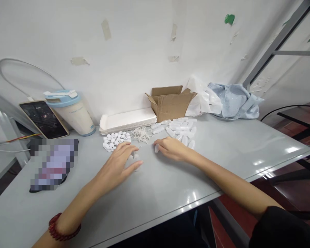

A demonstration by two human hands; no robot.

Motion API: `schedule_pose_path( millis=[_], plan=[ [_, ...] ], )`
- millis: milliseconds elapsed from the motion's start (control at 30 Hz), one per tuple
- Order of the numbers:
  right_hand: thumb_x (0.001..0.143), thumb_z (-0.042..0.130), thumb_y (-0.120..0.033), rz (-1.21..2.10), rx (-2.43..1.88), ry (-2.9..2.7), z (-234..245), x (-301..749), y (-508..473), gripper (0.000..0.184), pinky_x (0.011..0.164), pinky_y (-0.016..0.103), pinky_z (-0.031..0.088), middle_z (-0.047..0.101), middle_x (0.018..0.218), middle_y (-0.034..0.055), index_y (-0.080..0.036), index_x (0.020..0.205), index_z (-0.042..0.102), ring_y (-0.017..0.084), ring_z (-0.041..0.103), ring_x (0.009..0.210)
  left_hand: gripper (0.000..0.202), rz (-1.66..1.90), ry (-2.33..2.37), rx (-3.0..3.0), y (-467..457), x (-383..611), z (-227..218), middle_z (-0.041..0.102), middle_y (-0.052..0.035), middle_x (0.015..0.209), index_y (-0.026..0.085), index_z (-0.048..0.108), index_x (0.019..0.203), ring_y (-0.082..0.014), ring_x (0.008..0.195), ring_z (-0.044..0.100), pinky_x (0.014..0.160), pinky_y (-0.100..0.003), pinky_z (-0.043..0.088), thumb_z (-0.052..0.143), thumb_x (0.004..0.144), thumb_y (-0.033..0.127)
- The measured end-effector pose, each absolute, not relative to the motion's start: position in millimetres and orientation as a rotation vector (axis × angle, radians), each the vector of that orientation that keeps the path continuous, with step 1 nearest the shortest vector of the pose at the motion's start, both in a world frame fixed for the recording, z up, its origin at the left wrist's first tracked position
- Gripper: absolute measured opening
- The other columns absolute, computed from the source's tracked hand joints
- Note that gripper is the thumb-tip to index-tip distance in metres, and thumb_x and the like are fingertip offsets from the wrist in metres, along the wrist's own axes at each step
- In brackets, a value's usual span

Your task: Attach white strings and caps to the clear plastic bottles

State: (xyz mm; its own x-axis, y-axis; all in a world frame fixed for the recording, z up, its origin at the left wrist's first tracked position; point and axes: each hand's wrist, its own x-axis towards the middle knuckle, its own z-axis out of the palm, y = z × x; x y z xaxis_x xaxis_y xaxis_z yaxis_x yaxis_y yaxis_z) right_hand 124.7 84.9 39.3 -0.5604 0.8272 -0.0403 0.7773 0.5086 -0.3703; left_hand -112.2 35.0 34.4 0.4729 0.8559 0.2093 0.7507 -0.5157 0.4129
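My left hand (120, 160) is low over the table, its thumb apart from its curved fingers. Small translucent pieces (134, 159) lie in the gap between thumb and fingers; I cannot make out their kind. My right hand (172, 148) is closed, and a small translucent piece (156, 149) shows at its fingertips. Just beyond my left hand is a pile of small white caps (116, 138). Thin white strips (141, 134) lie in a heap between the two hands, farther back. Behind my right hand, several clear plastic tubes (182, 129) are spread out.
Against the wall stand a stack of white paper sleeves (127, 120), an open cardboard box (173, 106), a white plastic bag (203, 98) and a light blue bundle (232, 101). At left are a tumbler (73, 113), a phone (43, 119) on a cable and a blurred-out item (54, 165).
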Motion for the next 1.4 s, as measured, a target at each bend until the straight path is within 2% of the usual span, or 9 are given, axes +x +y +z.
schedule_pose_path(
  millis=[133,233,400,500,600,733,933,1200,1400],
  plan=[
    [0.084,0.045,-0.012,0.441,-1.369,-2.663,36.9,126.7,86.1,0.029,0.058,0.024,0.033,0.069,0.084,0.0084,-0.017,0.103,0.065,0.019,0.061,0.075,0.030,0.634,1.398,2.518,49.1,-106.7,43.8,0.065,-0.0088,0.103,0.020,0.060,0.104,-0.0278,0.106,0.052,0.089,-0.044,0.044,0.040,0.092,0.037],
    [0.080,0.047,-0.012,0.310,-1.400,-2.705,34.7,126.6,86.7,0.035,0.053,0.025,0.029,0.068,0.080,0.0096,-0.015,0.111,0.063,0.020,0.060,0.069,0.028,0.477,1.373,2.646,66.1,-97.6,50.8,0.066,-0.0084,0.088,0.018,0.064,0.097,-0.0265,0.090,0.055,0.077,-0.040,0.046,0.039,0.091,0.029],
    [0.079,0.053,-0.015,0.265,-1.432,-2.693,37.3,126.6,86.7,0.033,0.052,0.025,0.026,0.067,0.076,0.0096,-0.014,0.110,0.063,0.020,0.059,0.067,0.024,0.155,1.334,3.026,94.7,-75.4,48.9,0.062,-0.0118,0.085,0.016,0.067,0.092,-0.0295,0.091,0.051,0.073,-0.040,0.042,0.044,0.085,0.015],
    [0.079,0.055,-0.018,0.261,-1.429,-2.684,39.0,127.4,86.7,0.030,0.051,0.025,0.025,0.067,0.075,0.0087,-0.015,0.108,0.064,0.020,0.059,0.068,0.024,0.114,1.296,3.078,106.2,-67.7,45.7,0.060,-0.0128,0.083,0.015,0.069,0.085,-0.0295,0.090,0.050,0.072,-0.039,0.041,0.045,0.082,0.011],
    [0.080,0.055,-0.019,0.226,-1.429,-2.677,38.4,127.3,86.3,0.028,0.051,0.025,0.024,0.066,0.074,0.0085,-0.015,0.107,0.063,0.021,0.060,0.067,0.022,0.156,1.285,3.046,114.6,-68.0,49.2,0.061,-0.0115,0.082,0.016,0.069,0.081,-0.0284,0.089,0.050,0.073,-0.039,0.042,0.047,0.082,0.014],
    [0.081,0.055,-0.019,0.231,-1.410,-2.667,37.5,125.8,85.5,0.025,0.051,0.025,0.024,0.065,0.074,0.0088,-0.014,0.104,0.063,0.019,0.058,0.065,0.021,0.471,1.381,2.728,120.5,-72.4,64.0,0.064,-0.0073,0.080,0.020,0.070,0.082,-0.0262,0.088,0.052,0.074,-0.037,0.044,0.050,0.083,0.026],
    [0.081,0.060,-0.024,0.435,-1.339,-2.507,41.3,125.0,85.4,0.025,0.054,0.023,0.027,0.062,0.070,0.0041,-0.013,0.103,0.064,0.014,0.050,0.061,0.019,0.853,1.531,2.137,103.6,-73.2,79.0,0.070,-0.0031,0.087,0.022,0.069,0.077,-0.0202,0.075,0.060,0.069,-0.032,0.046,0.058,0.077,0.037],
    [0.080,0.064,-0.026,0.647,-0.991,-2.351,36.1,121.8,78.0,0.021,0.070,0.025,0.042,0.059,0.093,0.0062,-0.014,0.097,0.064,0.015,0.055,0.079,0.024,1.119,1.566,1.671,65.2,-81.4,54.3,0.072,-0.0036,0.082,0.019,0.068,0.084,-0.0187,0.072,0.065,0.063,-0.029,0.051,0.064,0.073,0.039],
    [0.080,0.062,-0.023,0.664,-0.942,-2.425,35.8,115.8,72.3,0.016,0.075,0.027,0.043,0.062,0.087,0.0047,-0.015,0.094,0.064,0.016,0.057,0.080,0.026,1.095,1.466,1.461,62.3,-84.7,43.2,0.072,-0.0057,0.073,0.015,0.065,0.082,-0.0200,0.064,0.068,0.060,-0.032,0.055,0.067,0.069,0.037]
  ],
)
